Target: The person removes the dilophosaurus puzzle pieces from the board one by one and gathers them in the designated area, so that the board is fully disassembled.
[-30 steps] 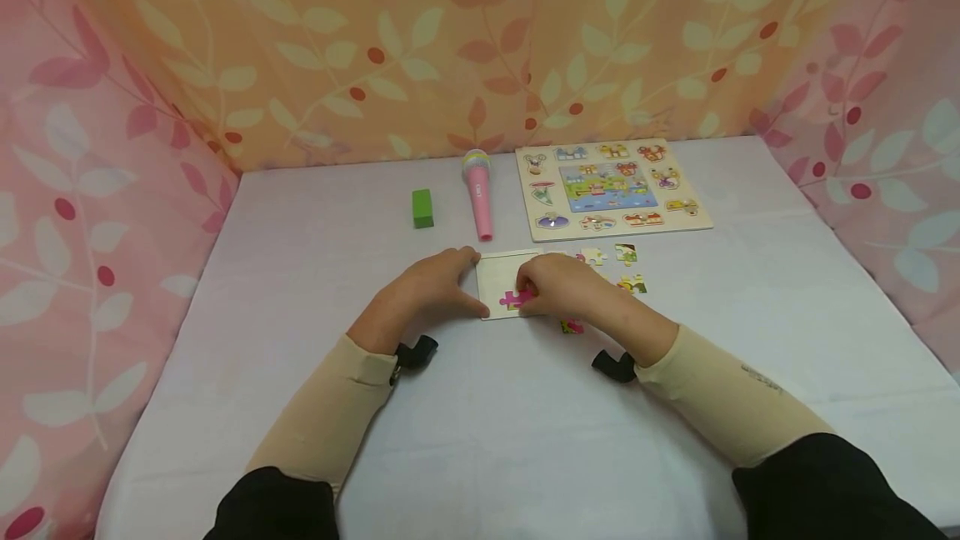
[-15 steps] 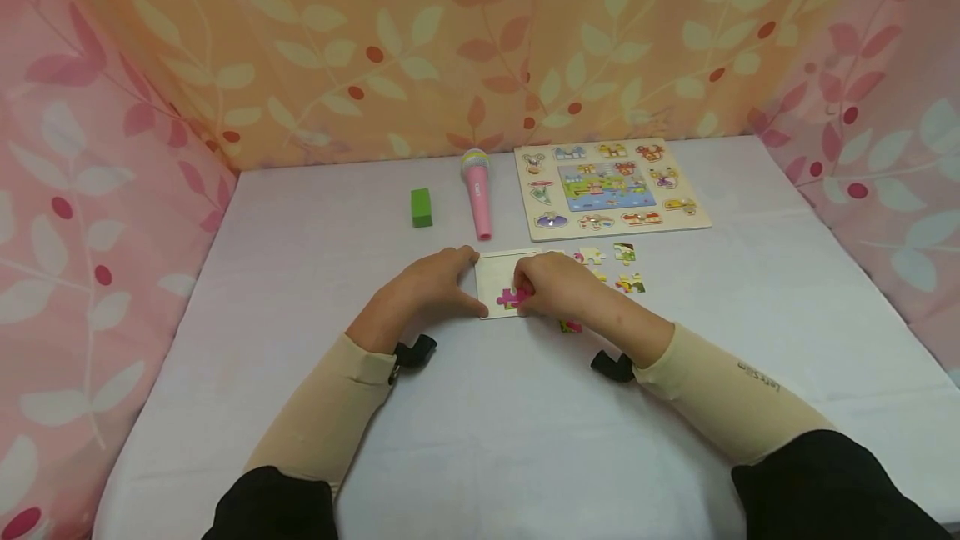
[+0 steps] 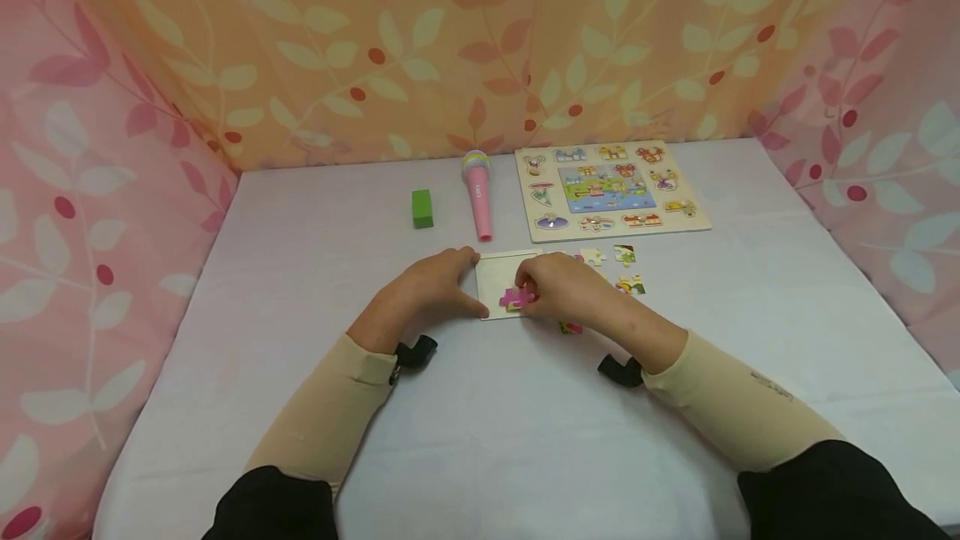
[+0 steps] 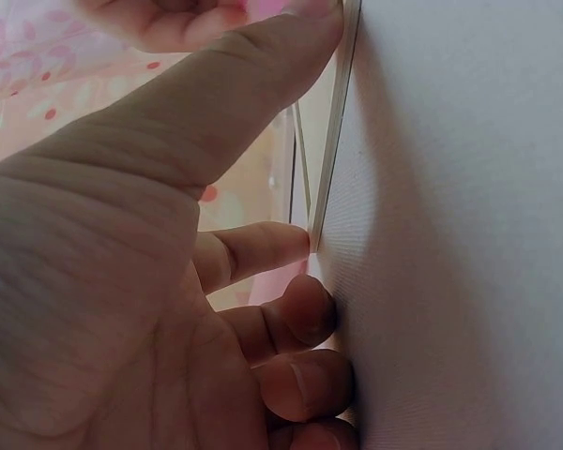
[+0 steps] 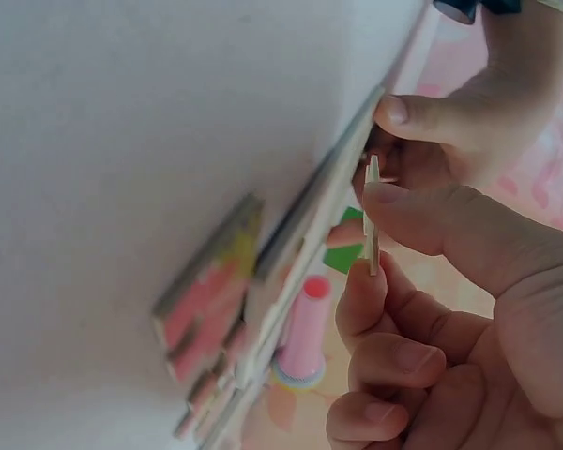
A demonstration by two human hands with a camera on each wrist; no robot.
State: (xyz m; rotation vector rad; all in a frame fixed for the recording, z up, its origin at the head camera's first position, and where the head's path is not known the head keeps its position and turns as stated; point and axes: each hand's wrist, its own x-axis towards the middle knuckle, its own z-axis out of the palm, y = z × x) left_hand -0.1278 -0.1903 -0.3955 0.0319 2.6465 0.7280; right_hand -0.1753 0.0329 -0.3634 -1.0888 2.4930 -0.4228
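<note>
My left hand point(image 3: 431, 286) holds the small cream puzzle tray point(image 3: 495, 273) by its left side, thumb at the near corner and index finger at the far one. In the left wrist view that index fingertip point(image 4: 296, 242) meets the tray's corner, and the other fingers curl by the cloth. A pink jigsaw piece point(image 3: 513, 299) is pinched between thumb and index finger of my right hand point(image 3: 573, 286), over the tray's near part. Seen from the right wrist, the jigsaw piece point(image 5: 372, 234) is edge-on, with a gap between it and the tray. My right hand hides the tray's right part.
Several loose jigsaw pieces point(image 3: 626, 254) lie right of the tray, partly behind my right hand. Behind them lies a wooden picture board point(image 3: 543, 231) with knobbed shapes. A pink toy microphone point(image 3: 480, 198) and a green block point(image 3: 422, 209) lie farther back. Patterned cloth point(image 3: 337, 48) walls the table.
The right hand has raised and tilted the pink jigsaw piece slightly off the tray, its wrist shifting a little to the right. The left hand and tray have stayed put.
</note>
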